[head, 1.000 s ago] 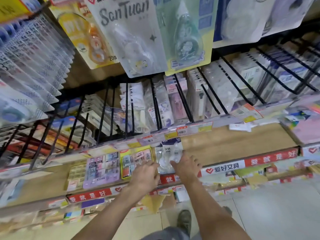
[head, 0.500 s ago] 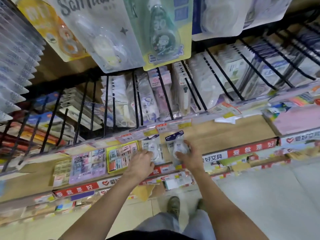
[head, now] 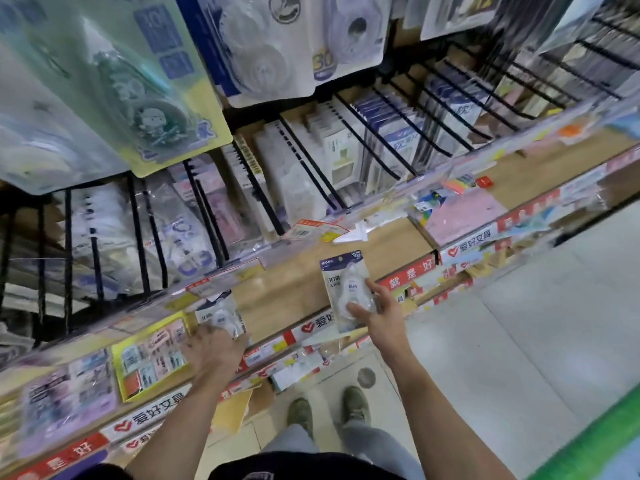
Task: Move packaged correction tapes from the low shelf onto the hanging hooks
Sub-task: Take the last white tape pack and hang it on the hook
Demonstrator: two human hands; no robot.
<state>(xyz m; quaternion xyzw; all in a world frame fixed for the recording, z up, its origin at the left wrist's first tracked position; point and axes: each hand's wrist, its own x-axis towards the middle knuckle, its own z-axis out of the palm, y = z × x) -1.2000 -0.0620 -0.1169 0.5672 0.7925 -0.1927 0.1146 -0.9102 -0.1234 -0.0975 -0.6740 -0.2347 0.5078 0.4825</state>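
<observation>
- Head view: we see our right hand (head: pixel 379 315) lifted off the low shelf (head: pixel 287 289), grasping one packaged correction tape (head: pixel 346 289) by its lower end. The thumb lies across the clear bubble and the fingers sit behind the card, so the pack stands nearly upright in the air above the shelf's front edge.
- Our left hand (head: pixel 216 346) is down on the shelf, fingers curled over the lower part of a second pack (head: pixel 220 315). This pack looks to lie on the wooden board, just beside a yellow tray of small stickers (head: pixel 152 355). Motion blur keeps us from telling how firm that grip is.
- The black hanging hooks (head: pixel 363 147) run out from the back wall above the shelf. Many already carry rows of packs, and larger carded packs (head: pixel 149 98) hang higher up, close to the camera.
- We judge each pack to be light: a thin card with a plastic bubble. The card is likely stiff enough to hold flat yet easy to bend, and the glossy film may be slippery.
- We would hold it low on the card or by the bubble edges, leaving the top end free, where the hang hole should be. We cannot make out the hole itself.
- Pinching too hard could crease the card.
</observation>
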